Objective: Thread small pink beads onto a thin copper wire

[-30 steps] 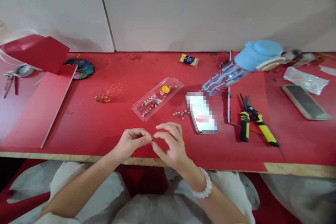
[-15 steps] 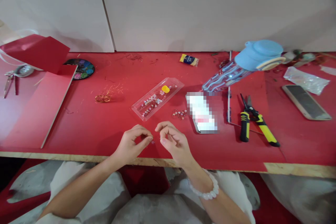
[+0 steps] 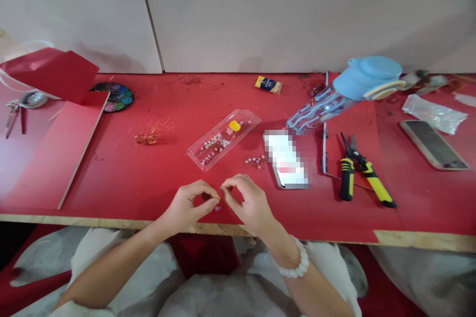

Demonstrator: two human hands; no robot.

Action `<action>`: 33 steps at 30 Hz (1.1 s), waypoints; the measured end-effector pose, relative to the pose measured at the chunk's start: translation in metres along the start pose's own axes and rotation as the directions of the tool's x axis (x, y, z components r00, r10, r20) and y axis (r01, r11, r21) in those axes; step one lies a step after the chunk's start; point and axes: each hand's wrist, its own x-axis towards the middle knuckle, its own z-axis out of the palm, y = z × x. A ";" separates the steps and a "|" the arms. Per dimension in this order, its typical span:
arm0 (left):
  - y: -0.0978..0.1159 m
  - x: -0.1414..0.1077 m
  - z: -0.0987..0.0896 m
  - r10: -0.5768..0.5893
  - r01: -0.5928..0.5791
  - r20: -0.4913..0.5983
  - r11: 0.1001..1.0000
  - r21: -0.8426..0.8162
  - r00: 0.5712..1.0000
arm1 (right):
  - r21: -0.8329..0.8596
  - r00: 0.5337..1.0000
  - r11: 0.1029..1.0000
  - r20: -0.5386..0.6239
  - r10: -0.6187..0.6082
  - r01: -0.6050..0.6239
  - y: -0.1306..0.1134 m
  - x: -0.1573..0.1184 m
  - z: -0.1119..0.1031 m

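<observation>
My left hand (image 3: 193, 205) is pinched, thumb against fingertips, over the near part of the red table. A tiny pale pink bead (image 3: 217, 208) shows just under its fingertips; what joins it to the hand is too small to tell. Close beside it on the right, my right hand (image 3: 247, 203) also pinches, and anything between its fingertips is too small to make out. Beyond both hands lies a clear plastic tray (image 3: 193, 154) of white and pink beads with a yellow round piece (image 3: 234, 126). A small beaded cluster (image 3: 255, 161) rests right of the tray.
Right of the beads are a lit phone (image 3: 286, 158), a blue-lidded bottle (image 3: 345, 91), yellow-black pliers (image 3: 359, 171) and another phone (image 3: 433, 143). Coiled copper wire (image 3: 146, 139), a red board (image 3: 70, 143) and a paint palette (image 3: 119, 97) are on the left.
My right hand's fingers have closed from a looser curl into a pinch beside the left fingertips. The left hand has shifted slightly right, and the bead below it is lower.
</observation>
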 end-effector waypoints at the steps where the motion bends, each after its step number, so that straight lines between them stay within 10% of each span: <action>1: 0.000 0.000 0.000 0.007 -0.007 -0.002 1.000 -0.015 1.000 | -0.010 0.999 1.000 0.024 -0.027 0.027 0.000 0.000 0.001; 17: -0.006 -0.001 0.000 0.260 -0.237 -0.145 0.959 0.156 0.955 | -0.123 0.956 0.957 0.167 -0.242 0.264 -0.005 -0.004 0.006; 33: -0.009 -0.001 0.002 0.352 -0.292 -0.120 0.890 0.350 0.928 | 0.024 0.994 0.996 -0.066 -0.083 0.085 -0.010 -0.001 0.007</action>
